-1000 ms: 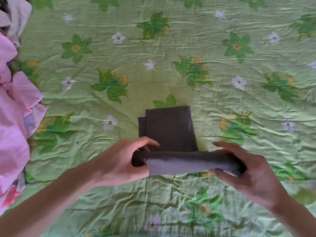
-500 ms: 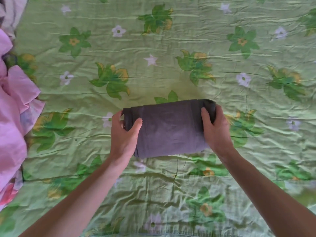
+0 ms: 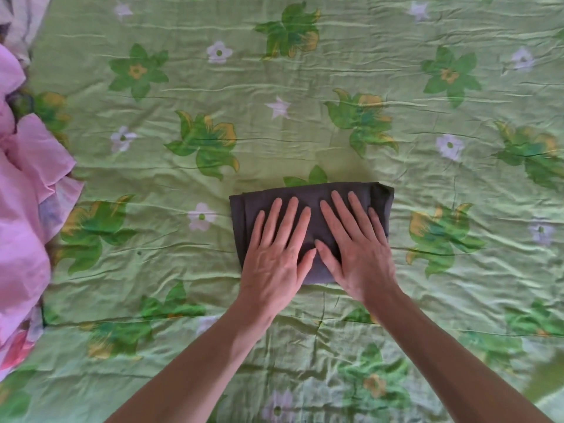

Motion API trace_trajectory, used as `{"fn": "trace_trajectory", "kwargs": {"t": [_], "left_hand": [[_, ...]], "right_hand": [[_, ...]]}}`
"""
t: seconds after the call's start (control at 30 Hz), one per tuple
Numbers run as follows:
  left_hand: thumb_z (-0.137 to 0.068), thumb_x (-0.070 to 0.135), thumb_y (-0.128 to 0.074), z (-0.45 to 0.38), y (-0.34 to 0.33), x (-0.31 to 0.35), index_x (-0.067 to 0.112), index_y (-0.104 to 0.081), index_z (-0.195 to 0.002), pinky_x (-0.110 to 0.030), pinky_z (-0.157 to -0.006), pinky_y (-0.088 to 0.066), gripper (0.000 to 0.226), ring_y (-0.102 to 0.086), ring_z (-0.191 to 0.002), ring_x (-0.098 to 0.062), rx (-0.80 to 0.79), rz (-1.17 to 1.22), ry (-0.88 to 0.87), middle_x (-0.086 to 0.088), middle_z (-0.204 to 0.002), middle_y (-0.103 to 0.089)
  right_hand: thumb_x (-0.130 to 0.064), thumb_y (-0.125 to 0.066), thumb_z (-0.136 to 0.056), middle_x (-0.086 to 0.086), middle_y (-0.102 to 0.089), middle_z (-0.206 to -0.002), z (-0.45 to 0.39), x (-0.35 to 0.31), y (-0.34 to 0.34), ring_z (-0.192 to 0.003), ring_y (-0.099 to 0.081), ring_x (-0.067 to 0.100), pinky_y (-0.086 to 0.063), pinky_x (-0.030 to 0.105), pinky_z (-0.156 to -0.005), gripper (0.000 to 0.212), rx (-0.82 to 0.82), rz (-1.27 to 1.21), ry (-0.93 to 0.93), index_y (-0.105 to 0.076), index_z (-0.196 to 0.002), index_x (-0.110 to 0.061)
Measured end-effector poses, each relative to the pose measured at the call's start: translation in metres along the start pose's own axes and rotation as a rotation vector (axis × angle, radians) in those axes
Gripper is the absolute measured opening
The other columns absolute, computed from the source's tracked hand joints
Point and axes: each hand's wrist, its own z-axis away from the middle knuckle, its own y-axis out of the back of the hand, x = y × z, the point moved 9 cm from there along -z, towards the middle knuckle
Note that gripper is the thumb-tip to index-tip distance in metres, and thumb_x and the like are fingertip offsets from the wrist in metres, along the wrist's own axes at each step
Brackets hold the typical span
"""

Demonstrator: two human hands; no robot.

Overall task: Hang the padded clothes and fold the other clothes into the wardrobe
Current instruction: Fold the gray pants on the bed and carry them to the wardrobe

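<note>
I have both palms flat on the garment, a dark grey folded bundle on the green flowered bedspread. My left hand covers its left half with fingers straight and spread, pressing down. My right hand lies just beside it on the right half, fingers likewise straight, the two thumbs touching at the middle. A strip of garment shows beyond my fingertips and to the left of my left hand. Pink clothes are piled well off to the left.
</note>
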Motion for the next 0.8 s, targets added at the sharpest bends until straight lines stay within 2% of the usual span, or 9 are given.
{"fn": "trace_trajectory", "kwargs": {"t": [0.27,0.37,0.43,0.5,0.6,0.63,0.7,0.8], "left_hand": [[-0.109,0.052,-0.031,-0.011,-0.007,-0.004,0.017,-0.021,-0.167,-0.052,-0.130,-0.015,0.068,-0.007,-0.163,-0.030,-0.082,-0.007,0.022,-0.008,-0.176,-0.013],[-0.109,0.050,-0.034,-0.009,0.006,-0.001,0.016,-0.027,-0.165,-0.055,-0.128,-0.020,0.066,-0.012,-0.162,-0.030,-0.057,0.038,0.055,-0.009,-0.174,-0.019],[-0.107,0.046,-0.046,-0.004,0.025,-0.007,0.015,-0.037,-0.160,-0.056,-0.128,-0.020,0.063,-0.021,-0.160,-0.031,0.065,0.097,0.185,-0.011,-0.171,-0.028],[-0.102,0.045,-0.057,0.009,0.039,-0.024,0.014,-0.037,-0.159,-0.055,-0.125,-0.025,0.068,-0.029,-0.154,-0.033,0.169,0.165,0.438,-0.013,-0.167,-0.031],[-0.096,0.052,-0.064,0.033,0.027,-0.054,0.011,-0.030,-0.160,-0.054,-0.113,-0.035,0.084,-0.036,-0.141,-0.038,0.110,0.431,0.862,-0.016,-0.156,-0.034],[-0.094,0.056,-0.065,0.037,0.023,-0.059,0.009,-0.030,-0.159,-0.053,-0.110,-0.036,0.087,-0.038,-0.137,-0.039,0.070,0.478,0.928,-0.017,-0.152,-0.036],[-0.093,0.059,-0.066,0.038,0.021,-0.063,0.006,-0.032,-0.156,-0.049,-0.109,-0.039,0.089,-0.042,-0.134,-0.039,0.043,0.528,0.944,-0.017,-0.148,-0.040],[-0.090,0.063,-0.069,0.034,0.018,-0.066,0.009,-0.040,-0.143,-0.049,-0.105,-0.048,0.081,-0.057,-0.124,-0.035,0.017,0.696,0.982,-0.011,-0.136,-0.056]], "right_hand": [[-0.058,-0.029,-0.108,-0.003,-0.014,-0.174,-0.010,0.004,-0.010,-0.162,-0.003,0.017,-0.011,0.047,-0.131,0.067,-0.086,-0.002,-0.021,-0.022,-0.166,-0.025],[-0.055,-0.033,-0.108,0.000,-0.016,-0.174,-0.008,0.002,0.006,-0.162,-0.005,0.020,-0.012,0.049,-0.130,0.065,-0.030,-0.030,-0.047,-0.025,-0.165,-0.025],[-0.050,-0.039,-0.108,0.004,-0.022,-0.173,-0.005,0.009,0.024,-0.161,-0.011,0.025,-0.014,0.047,-0.129,0.063,0.098,-0.043,-0.161,-0.032,-0.163,-0.022],[-0.045,-0.044,-0.108,0.007,-0.022,-0.172,0.000,0.022,0.034,-0.160,-0.015,0.027,-0.016,0.047,-0.128,0.062,0.178,-0.082,-0.330,-0.032,-0.163,-0.019],[-0.038,-0.051,-0.107,0.008,-0.030,-0.168,0.006,0.042,0.031,-0.150,-0.029,0.033,-0.029,0.051,-0.121,0.062,0.174,-0.264,-0.521,-0.033,-0.161,-0.013],[-0.036,-0.052,-0.107,0.010,-0.037,-0.164,0.007,0.045,0.029,-0.144,-0.035,0.035,-0.033,0.052,-0.118,0.061,0.167,-0.322,-0.540,-0.036,-0.159,-0.010],[-0.037,-0.053,-0.107,0.012,-0.049,-0.155,0.007,0.046,0.029,-0.136,-0.043,0.035,-0.038,0.051,-0.114,0.057,0.167,-0.433,-0.571,-0.044,-0.155,-0.008],[-0.046,-0.057,-0.103,0.004,-0.056,-0.145,0.006,0.047,0.029,-0.131,-0.052,0.024,-0.045,0.039,-0.106,0.058,0.132,-0.676,-0.749,-0.049,-0.153,-0.017]]}}
